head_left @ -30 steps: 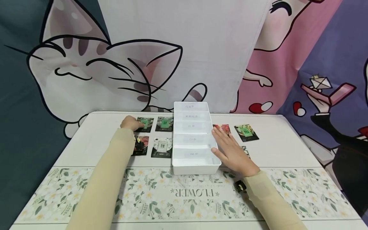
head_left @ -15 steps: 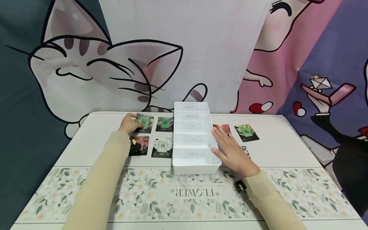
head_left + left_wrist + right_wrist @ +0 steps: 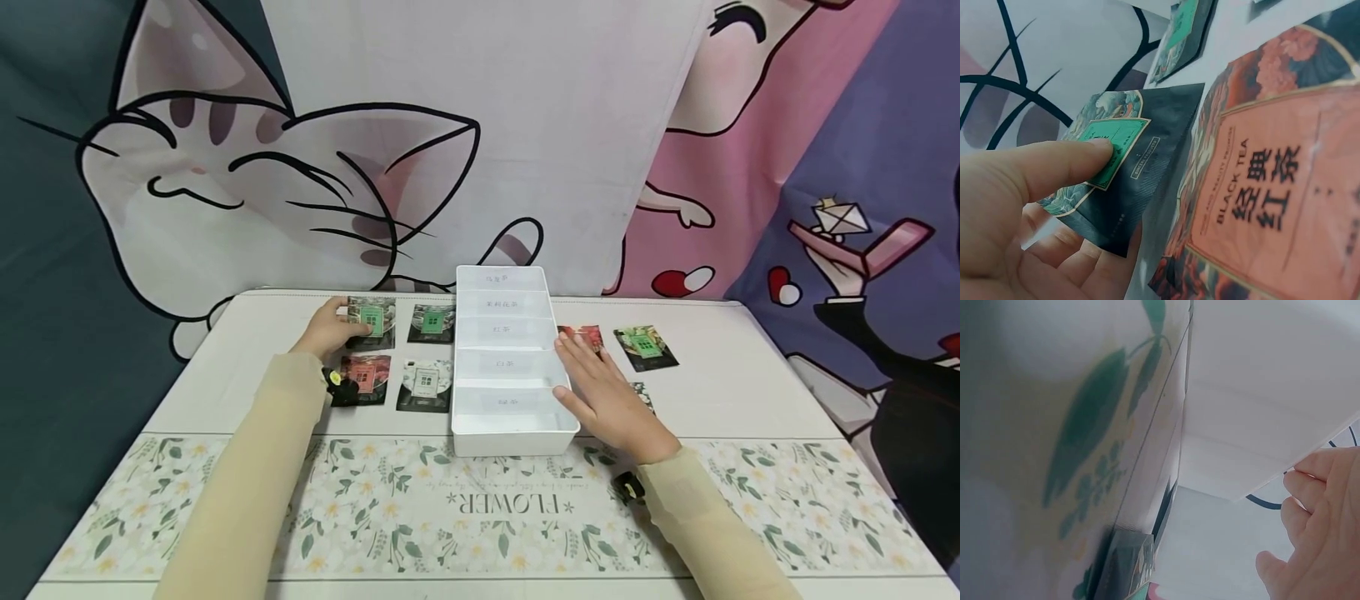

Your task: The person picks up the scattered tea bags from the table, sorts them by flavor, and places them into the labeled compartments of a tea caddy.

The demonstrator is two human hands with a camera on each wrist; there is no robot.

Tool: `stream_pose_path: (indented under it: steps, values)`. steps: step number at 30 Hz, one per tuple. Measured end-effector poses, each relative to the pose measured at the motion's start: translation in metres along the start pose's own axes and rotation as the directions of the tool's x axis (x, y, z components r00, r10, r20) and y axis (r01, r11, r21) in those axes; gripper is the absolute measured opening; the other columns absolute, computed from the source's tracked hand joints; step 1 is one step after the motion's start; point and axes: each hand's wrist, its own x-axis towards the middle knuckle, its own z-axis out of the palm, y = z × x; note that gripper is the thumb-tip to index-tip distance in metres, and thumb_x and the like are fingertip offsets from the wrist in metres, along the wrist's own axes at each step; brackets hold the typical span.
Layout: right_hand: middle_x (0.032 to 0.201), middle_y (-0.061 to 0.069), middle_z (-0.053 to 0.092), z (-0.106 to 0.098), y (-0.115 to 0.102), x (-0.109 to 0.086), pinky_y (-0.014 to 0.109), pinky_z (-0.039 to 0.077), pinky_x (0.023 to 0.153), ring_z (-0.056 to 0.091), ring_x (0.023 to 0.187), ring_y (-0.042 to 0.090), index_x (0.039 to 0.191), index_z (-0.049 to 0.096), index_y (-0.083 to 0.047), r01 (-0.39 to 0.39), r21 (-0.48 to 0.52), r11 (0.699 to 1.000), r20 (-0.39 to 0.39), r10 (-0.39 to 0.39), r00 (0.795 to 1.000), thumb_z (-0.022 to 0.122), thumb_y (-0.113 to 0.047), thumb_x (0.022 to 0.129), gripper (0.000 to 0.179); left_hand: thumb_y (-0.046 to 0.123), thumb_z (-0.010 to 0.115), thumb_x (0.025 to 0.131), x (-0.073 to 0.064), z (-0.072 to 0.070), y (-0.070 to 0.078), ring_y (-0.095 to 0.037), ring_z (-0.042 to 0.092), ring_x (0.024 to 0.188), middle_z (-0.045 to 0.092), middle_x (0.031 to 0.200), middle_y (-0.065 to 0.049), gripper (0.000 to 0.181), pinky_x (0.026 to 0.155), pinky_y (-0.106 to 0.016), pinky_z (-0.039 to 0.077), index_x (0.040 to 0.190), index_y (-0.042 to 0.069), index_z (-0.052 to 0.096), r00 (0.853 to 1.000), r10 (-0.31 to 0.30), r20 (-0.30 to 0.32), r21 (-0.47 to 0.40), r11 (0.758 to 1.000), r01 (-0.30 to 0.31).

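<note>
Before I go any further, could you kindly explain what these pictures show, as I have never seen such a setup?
There is no machine: a person works bare-handed. The wide view comes from the head, looking forward and down; the two close-ups come from the wrists. On the table sits a white box with compartments, with small packets on both sides. The left hand pinches a green-labelled packet, near a red packet marked BLACK TEA. The right hand, fingers extended, is at the box's edge.
</note>
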Motion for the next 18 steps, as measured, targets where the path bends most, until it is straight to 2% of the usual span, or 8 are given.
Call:
stream_pose_path:
  steps: [7, 15, 18]
  values:
    - [0.17, 0.006, 0.014, 0.0, 0.001, 0.0, 0.056, 0.005, 0.125, 0.01, 0.156, 0.032, 0.163, 0.017, -0.01, 0.008, -0.008, 1.0, 0.002, -0.008, 1.0, 0.042, -0.048, 0.108, 0.072, 0.014, 0.064, 0.099, -0.008, -0.001, 0.003, -0.049, 0.03, 0.144, 0.025, 0.158, -0.036, 0.087, 0.116, -0.062, 0.031, 0.162, 0.001, 0.004, 0.999, 0.032, 0.021, -0.018, 0.999, -0.031]
    - [0.17, 0.008, 0.014, 0.0, 0.002, -0.001, 0.06, 0.01, 0.123, 0.012, 0.155, 0.032, 0.163, 0.015, -0.009, 0.026, -0.024, 0.999, 0.005, -0.026, 1.0, 0.04, -0.046, 0.108, 0.071, 0.018, 0.064, 0.1, -0.019, -0.001, 0.02, -0.045, 0.023, 0.149, 0.016, 0.163, -0.032, 0.092, 0.118, -0.057, 0.031, 0.164, 0.01, -0.002, 0.999, 0.021, 0.033, -0.12, 0.993, -0.017]
    - [0.17, 0.008, 0.012, -0.001, 0.002, -0.001, 0.058, 0.012, 0.124, 0.011, 0.155, 0.032, 0.163, 0.013, -0.008, 0.033, -0.018, 0.999, 0.011, -0.033, 0.999, 0.039, -0.044, 0.109, 0.069, 0.018, 0.065, 0.1, -0.023, 0.001, 0.025, -0.043, 0.024, 0.15, 0.016, 0.164, -0.03, 0.094, 0.117, -0.056, 0.033, 0.164, 0.012, -0.004, 0.999, 0.021, 0.035, -0.152, 0.988, -0.015]
